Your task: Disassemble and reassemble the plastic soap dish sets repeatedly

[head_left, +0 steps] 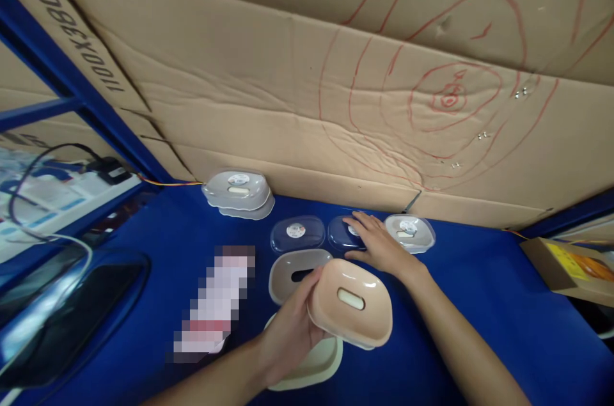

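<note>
A peach soap dish (pixel 374 316) with a slot in its bottom is held tilted by my left hand (pixel 292 323). Its fingers grip the dish's left side, and a white piece shows through the slot. My right hand (pixel 381 243) spreads over the right part of a clear plastic lid (pixel 338 236), thumb near the front edge and fingers near the back. That lid lies on the blue table and bears a round sticker. Behind my left hand sits a greyish dish (pixel 283 272) with a dark slot. Below it is a pale green dish (pixel 330 361), partly covered by my hand and the peach dish.
Another clear lid (pixel 278 240) lies left of my right hand. Stacked lidded dishes (pixel 235 192) stand at the back left, and a lidded white dish (pixel 422 243) is at right. Cardboard (pixel 240 73) walls the back of the blue table (pixel 503 304). A black device (pixel 86 316) and cables lie left.
</note>
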A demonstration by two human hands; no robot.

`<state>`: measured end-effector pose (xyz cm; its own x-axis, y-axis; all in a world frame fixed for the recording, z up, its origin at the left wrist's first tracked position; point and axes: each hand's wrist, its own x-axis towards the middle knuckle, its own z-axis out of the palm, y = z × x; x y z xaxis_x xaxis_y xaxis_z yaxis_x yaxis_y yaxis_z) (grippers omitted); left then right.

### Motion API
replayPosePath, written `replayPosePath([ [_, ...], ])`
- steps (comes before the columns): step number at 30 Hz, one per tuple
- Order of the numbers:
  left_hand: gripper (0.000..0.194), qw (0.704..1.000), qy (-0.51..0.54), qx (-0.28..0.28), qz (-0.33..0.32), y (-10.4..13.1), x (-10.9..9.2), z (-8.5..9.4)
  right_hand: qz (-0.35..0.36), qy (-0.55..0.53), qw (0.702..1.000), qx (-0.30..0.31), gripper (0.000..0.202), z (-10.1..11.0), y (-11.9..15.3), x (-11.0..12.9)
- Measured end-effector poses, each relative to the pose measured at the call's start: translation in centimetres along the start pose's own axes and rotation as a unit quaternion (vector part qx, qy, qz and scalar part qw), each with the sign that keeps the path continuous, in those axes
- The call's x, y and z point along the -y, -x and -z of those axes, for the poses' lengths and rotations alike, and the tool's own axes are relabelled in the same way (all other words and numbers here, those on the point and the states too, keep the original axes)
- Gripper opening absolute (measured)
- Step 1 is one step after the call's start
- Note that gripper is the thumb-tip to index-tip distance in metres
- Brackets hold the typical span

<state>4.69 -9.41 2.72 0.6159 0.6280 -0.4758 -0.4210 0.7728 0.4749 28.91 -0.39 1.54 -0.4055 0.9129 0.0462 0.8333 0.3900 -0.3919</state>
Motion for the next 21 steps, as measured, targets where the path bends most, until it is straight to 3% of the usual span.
replayPosePath([
  [5, 0.06, 0.998, 0.016, 0.052, -0.019, -0.4, 0.2, 0.2, 0.017, -0.056, 0.998, -0.009, 0.063, 3.4, 2.0, 3.3],
  [6, 0.061, 0.997, 0.019, 0.068, -0.024, -0.4, 0.2, 0.3, 0.031, -0.083, 0.996, 0.006, 0.065, 4.0, 2.8, 4.4],
  [9, 0.063, 0.995, 0.023, 0.087, -0.033, -0.4, 0.4, 0.4, 0.069, -0.129, 0.985, 0.087, 0.099, 4.7, 4.9, 7.4],
  [12, 0.067, 0.996, 0.017, 0.083, -0.039, -0.1, 0.6, 0.2, 0.077, -0.139, 0.984, 0.082, 0.103, 4.4, 6.1, 9.1],
  [16, 0.072, 0.994, -0.008, 0.104, -0.041, 0.3, 0.7, -0.3, 0.057, -0.163, 0.983, 0.069, 0.098, 4.7, 6.3, 9.3],
  [21, 0.072, 0.993, -0.014, 0.098, -0.06, 0.3, 0.3, -0.3, 0.047, -0.189, 0.979, 0.065, 0.09, 6.5, 6.1, 7.6],
])
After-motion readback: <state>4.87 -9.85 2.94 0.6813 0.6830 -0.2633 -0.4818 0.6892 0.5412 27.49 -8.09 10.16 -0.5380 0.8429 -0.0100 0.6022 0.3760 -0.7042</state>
